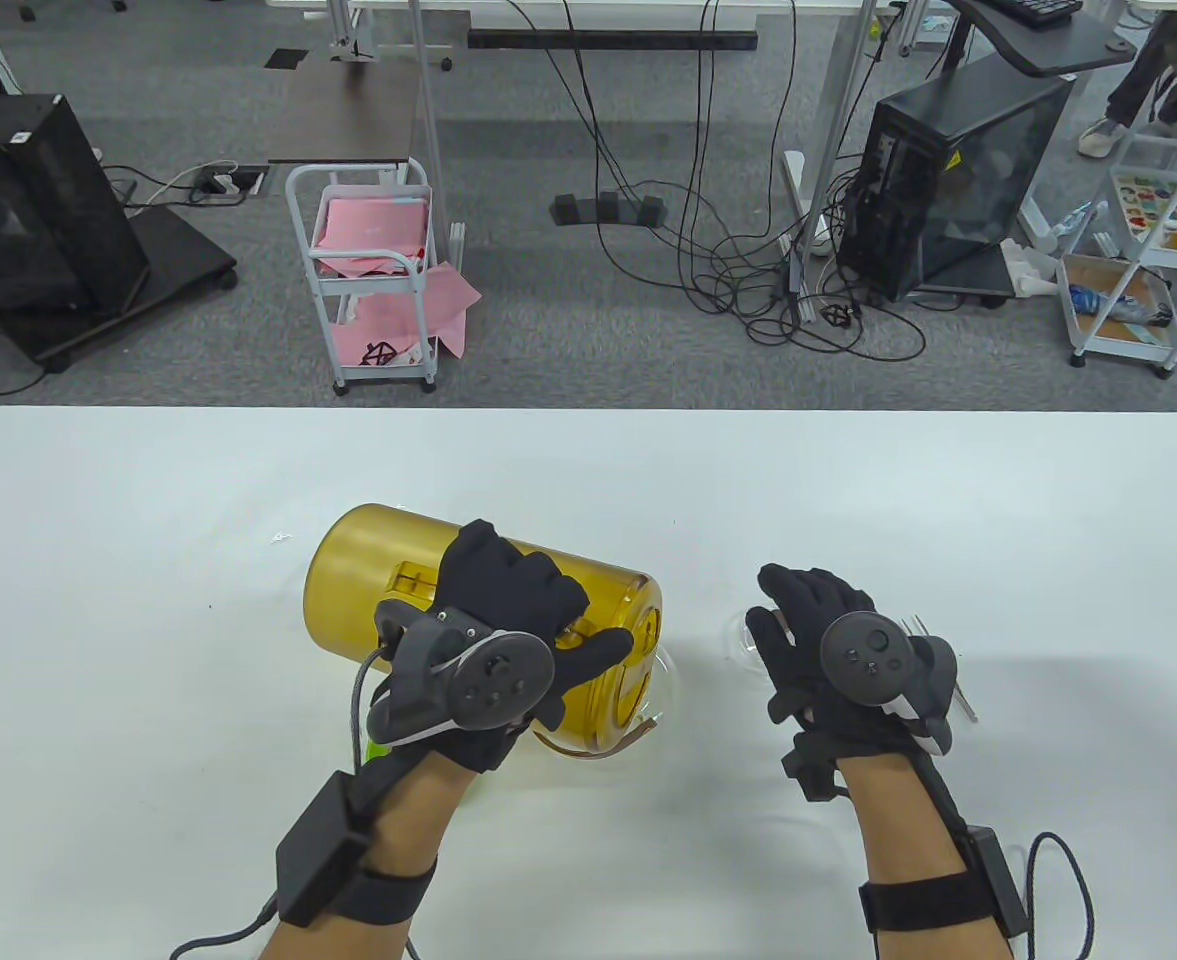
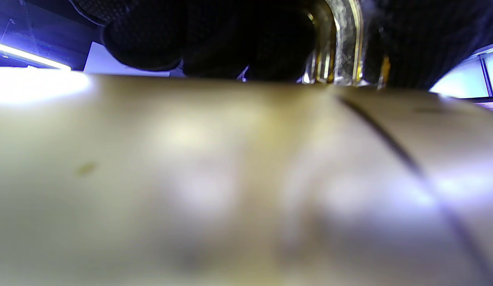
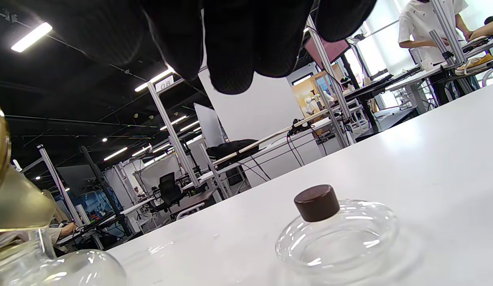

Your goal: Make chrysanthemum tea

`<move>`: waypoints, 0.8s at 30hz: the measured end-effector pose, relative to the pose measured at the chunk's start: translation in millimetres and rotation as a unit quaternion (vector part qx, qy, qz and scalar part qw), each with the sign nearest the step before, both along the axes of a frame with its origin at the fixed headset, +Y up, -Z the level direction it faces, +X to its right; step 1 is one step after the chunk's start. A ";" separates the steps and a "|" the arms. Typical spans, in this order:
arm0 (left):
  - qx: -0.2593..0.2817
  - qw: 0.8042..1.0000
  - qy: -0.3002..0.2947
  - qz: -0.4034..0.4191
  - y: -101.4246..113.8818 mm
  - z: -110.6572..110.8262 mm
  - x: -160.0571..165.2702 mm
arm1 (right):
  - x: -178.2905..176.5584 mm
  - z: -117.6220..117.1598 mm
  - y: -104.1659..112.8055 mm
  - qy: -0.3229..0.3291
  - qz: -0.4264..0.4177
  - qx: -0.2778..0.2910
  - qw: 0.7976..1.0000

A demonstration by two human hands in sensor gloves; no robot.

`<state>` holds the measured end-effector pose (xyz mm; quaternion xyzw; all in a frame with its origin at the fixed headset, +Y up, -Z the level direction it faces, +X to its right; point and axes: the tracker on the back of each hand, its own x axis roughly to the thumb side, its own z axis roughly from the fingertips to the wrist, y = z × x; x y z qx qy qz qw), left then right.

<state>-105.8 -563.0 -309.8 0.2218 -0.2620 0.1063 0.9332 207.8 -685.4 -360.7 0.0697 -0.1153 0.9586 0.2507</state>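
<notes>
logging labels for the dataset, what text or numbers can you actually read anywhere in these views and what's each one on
"08": white sign atop a frame post, right wrist view.
Colourful box on the right-hand cart: print too small to read.
Yellow jug, glass lid, both trackers: no readable text.

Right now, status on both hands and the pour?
Left hand grips amber jug, tipped over glass teapot. Right hand open above glass lid on table. Nothing blocking.

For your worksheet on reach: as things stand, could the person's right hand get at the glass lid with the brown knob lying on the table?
Probably yes. The right hand hovers open just above the glass lid, nothing lies between them, and the left hand is busy tipping the yellow jug off to the side.
</notes>
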 end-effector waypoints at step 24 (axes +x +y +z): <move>-0.001 1.000 0.002 0.000 0.2 0.3 -0.7 | -0.3 -0.1 0.2 0.000 0.002 -0.003 1.000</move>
